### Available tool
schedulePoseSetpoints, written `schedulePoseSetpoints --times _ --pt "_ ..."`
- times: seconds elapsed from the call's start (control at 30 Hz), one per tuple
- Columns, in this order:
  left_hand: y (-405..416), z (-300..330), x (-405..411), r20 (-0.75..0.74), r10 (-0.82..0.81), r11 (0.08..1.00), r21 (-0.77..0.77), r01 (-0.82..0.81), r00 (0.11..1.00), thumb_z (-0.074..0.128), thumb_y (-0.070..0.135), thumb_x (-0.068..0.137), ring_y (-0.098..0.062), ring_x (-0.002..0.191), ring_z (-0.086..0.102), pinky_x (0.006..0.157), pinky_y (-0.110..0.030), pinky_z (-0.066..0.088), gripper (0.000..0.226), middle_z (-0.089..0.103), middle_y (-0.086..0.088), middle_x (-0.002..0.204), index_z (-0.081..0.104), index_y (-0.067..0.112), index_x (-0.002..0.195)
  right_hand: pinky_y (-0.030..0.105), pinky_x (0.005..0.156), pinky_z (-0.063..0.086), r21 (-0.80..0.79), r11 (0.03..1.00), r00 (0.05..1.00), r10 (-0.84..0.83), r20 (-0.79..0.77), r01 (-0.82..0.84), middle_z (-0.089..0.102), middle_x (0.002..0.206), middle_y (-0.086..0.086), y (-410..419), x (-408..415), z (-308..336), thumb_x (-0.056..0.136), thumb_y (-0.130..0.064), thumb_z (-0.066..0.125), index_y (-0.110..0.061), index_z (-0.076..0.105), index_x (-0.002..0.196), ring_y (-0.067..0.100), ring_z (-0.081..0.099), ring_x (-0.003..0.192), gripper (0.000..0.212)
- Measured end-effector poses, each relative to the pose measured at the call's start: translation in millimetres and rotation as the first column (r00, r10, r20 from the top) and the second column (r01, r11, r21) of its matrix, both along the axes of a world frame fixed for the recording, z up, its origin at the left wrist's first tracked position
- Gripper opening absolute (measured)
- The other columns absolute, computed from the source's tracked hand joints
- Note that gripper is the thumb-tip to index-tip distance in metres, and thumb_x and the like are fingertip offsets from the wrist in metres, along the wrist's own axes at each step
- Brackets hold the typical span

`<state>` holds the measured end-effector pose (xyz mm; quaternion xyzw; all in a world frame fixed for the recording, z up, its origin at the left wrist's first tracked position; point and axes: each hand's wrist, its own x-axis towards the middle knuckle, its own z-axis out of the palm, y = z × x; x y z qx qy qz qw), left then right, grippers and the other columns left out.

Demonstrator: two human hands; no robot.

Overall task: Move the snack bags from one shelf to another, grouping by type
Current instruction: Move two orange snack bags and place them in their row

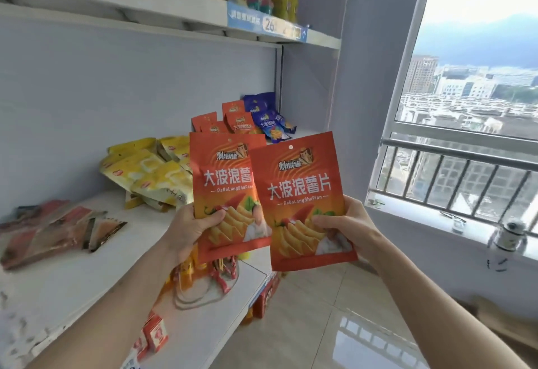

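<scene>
The left hand [186, 234] gripped one orange chip bag [224, 182], the right hand [346, 229] another orange bag [302, 199], both upright above the shelf [87, 275]

The white shelf [87, 269] has a broad bare stretch in the middle, open from the front edge to the back wall. On its left lies a flat heap of brown packs [49, 231]. Behind, yellow bags [148, 170] pile up, and past them orange bags [233, 121] and blue bags [269, 119] fill the far corner. The upper shelf [145, 10] hangs well above, leaving tall clearance.
</scene>
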<state>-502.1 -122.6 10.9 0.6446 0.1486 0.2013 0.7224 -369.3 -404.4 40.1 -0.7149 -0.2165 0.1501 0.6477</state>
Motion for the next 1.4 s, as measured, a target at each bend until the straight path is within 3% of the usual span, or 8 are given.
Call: schedulePoseSetpoints --times 0.13,0.3,0.43,0.63,0.77,0.93,1.2,1.4 --pt "33 -4 78 -0.006 0.016 1.000 -0.007 -0.017 1.000 0.073 0.007 0.080 -0.035 0.097 0.071 0.088 -0.044 0.056 0.026 0.073 -0.020 0.106 0.069 0.002 0.105 0.032 0.067 0.061 0.015 1.000 1.000 0.006 0.008 -0.006 0.079 0.096 0.003 31 82 0 0.072 -0.008 0.085 -0.015 0.065 0.107 0.021 0.077 0.082 0.041" --pt "68 7 173 -0.005 0.072 0.997 -0.004 -0.072 0.997 0.070 0.003 0.084 -0.026 0.083 0.074 0.071 -0.034 0.061 0.018 0.074 -0.016 0.098 0.069 0.005 0.102 0.037 0.072 0.062 0.003 1.000 0.999 0.027 0.016 -0.027 0.078 0.098 0.004 67 180 9 0.073 -0.008 0.085 -0.014 0.064 0.108 0.023 0.077 0.084 0.042" --pt "93 9 243 -0.038 0.104 0.995 0.000 -0.104 0.994 0.073 0.006 0.083 -0.033 0.090 0.072 0.084 -0.045 0.058 0.021 0.074 -0.020 0.101 0.069 0.005 0.103 0.035 0.070 0.062 0.003 0.998 0.998 0.066 0.016 -0.066 0.078 0.098 0.002 95 258 9 0.075 -0.013 0.084 -0.018 0.063 0.106 0.021 0.077 0.083 0.038" --pt "124 0 343 -0.037 0.214 0.977 0.007 -0.214 0.976 0.073 0.004 0.082 -0.032 0.090 0.072 0.085 -0.043 0.057 0.022 0.075 -0.018 0.098 0.069 0.003 0.103 0.043 0.077 0.063 -0.008 0.984 0.984 0.178 0.015 -0.178 0.077 0.101 0.005 141 385 1 0.074 -0.014 0.085 -0.014 0.062 0.112 0.025 0.077 0.087 0.044" --pt "138 -10 401 -0.024 0.325 0.945 -0.039 -0.326 0.945 0.072 0.002 0.081 -0.027 0.087 0.072 0.074 -0.035 0.058 0.020 0.077 -0.008 0.088 0.069 0.008 0.099 0.044 0.077 0.062 -0.022 0.958 0.958 0.286 -0.013 -0.286 0.078 0.097 0.006 171 468 0 0.074 -0.011 0.085 -0.010 0.061 0.113 0.028 0.077 0.087 0.046" --pt "150 -16 452 -0.031 0.449 0.890 -0.077 -0.450 0.893 0.068 -0.003 0.083 -0.019 0.074 0.074 0.058 -0.027 0.058 0.023 0.077 -0.005 0.082 0.067 0.005 0.105 0.043 0.075 0.062 -0.059 0.902 0.904 0.425 -0.046 -0.427 0.079 0.096 0.007 221 557 2 0.074 -0.008 0.084 -0.010 0.061 0.111 0.029 0.077 0.085 0.044" --pt "189 -29 499 -0.074 0.631 0.770 -0.060 -0.635 0.772 0.073 0.000 0.080 -0.030 0.086 0.072 0.069 -0.037 0.057 0.026 0.075 -0.013 0.095 0.068 0.009 0.104 0.059 0.090 0.056 -0.040 0.833 0.834 0.551 -0.030 -0.551 0.074 0.104 0.021 304 648 -17 0.072 0.002 0.083 -0.012 0.064 0.103 0.045 0.070 0.097 0.039" --pt "210 -35 524 -0.136 0.698 0.711 0.009 -0.703 0.704 0.073 0.003 0.082 -0.024 0.087 0.071 0.068 -0.032 0.055 0.027 0.074 -0.010 0.098 0.067 0.011 0.107 0.048 0.082 0.061 -0.062 0.783 0.786 0.616 -0.062 -0.619 0.075 0.103 0.012 347 696 -31 0.071 -0.002 0.084 -0.010 0.061 0.116 0.027 0.076 0.086 0.052"
